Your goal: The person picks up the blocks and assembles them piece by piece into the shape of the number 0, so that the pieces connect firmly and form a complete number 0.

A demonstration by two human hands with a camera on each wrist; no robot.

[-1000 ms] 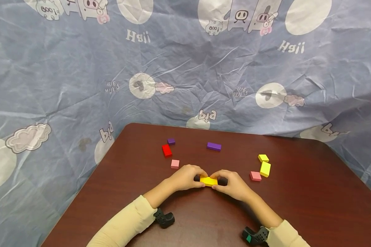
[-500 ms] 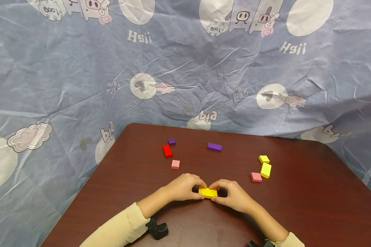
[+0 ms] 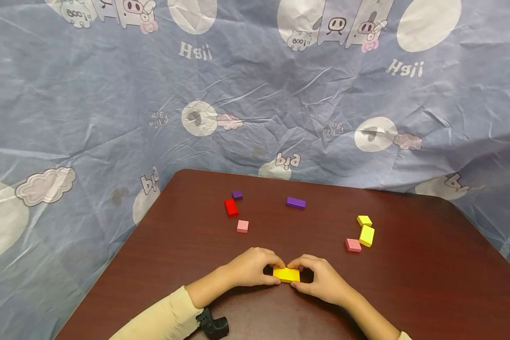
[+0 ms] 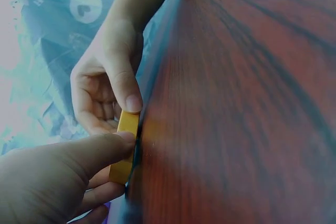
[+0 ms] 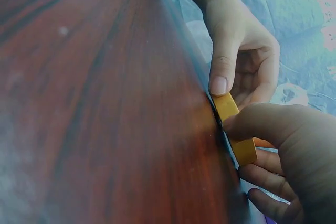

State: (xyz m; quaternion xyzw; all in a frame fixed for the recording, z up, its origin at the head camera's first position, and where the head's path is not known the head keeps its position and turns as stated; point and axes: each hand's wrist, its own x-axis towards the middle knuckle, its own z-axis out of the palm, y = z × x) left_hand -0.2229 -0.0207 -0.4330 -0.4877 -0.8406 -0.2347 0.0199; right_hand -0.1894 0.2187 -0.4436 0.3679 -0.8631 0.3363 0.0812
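- The golden block (image 3: 286, 275) is pinched at its ends by the left hand (image 3: 255, 268) and right hand (image 3: 320, 279), fingertips close together, apparently so that it is kept straight.
- It is held low at the near-middle of the bench (image 3: 425, 274); contact cannot be told.
- Farther off, the pink block (image 3: 242, 226), red block (image 3: 231, 208) and long purple block (image 3: 295, 203) are spread out, perhaps for easy picking.
- On the blocks no label is seen; "Haii" and "BOO" are printed on the cloth (image 3: 255, 71).

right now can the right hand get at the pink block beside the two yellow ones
Probably yes: no object stands between the right hand and that pink block, though the hand grips a yellow piece.
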